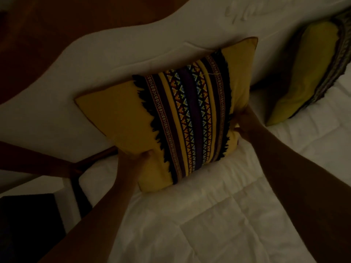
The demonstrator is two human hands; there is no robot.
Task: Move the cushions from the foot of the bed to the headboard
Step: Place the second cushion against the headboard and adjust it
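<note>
A yellow cushion point(117, 118) with a dark, patterned, fringed band down its middle leans upright against the white padded headboard point(106, 59). My left hand point(138, 162) grips its lower left edge, thumb on the front. My right hand point(245, 124) holds its lower right corner, fingers partly hidden behind the fabric. A second cushion point(303, 73), plain yellow-green with a woven grey trim, leans against the headboard at the far right, apart from both hands.
The white quilted duvet point(218, 215) covers the bed below the cushions. A dark wooden frame piece point(79, 168) and a dark bedside surface point(26, 224) sit at the lower left. The room is dim.
</note>
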